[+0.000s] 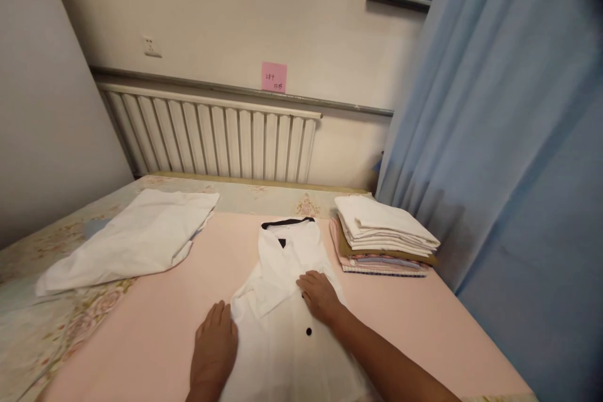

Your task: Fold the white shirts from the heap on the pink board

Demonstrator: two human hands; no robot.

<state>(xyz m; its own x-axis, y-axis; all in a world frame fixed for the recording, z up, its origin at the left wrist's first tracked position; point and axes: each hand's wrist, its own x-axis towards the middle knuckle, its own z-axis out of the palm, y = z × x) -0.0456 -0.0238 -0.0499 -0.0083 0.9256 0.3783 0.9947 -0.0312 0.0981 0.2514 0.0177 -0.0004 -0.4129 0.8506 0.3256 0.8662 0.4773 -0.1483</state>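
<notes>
A white shirt (277,333) with a black-edged collar and dark buttons lies spread out on a pink cloth (160,333). One sleeve is folded across its front. My right hand (320,296) rests on the upper front of the shirt, fingers stretched out and partly covering a button. At the shirt's left edge, my left hand (215,342) lies flat with its fingers extended, touching the pink cloth and the fabric's side. Neither hand grips anything. The shirt's lower end runs out of view at the bottom.
A stack of folded clothes (386,232) stands at the right, beside a blue curtain (494,138). More white garments (141,235) lie at the left on the floral bedsheet (38,320). Behind the bed are a radiator (217,132) and a pink note (274,77).
</notes>
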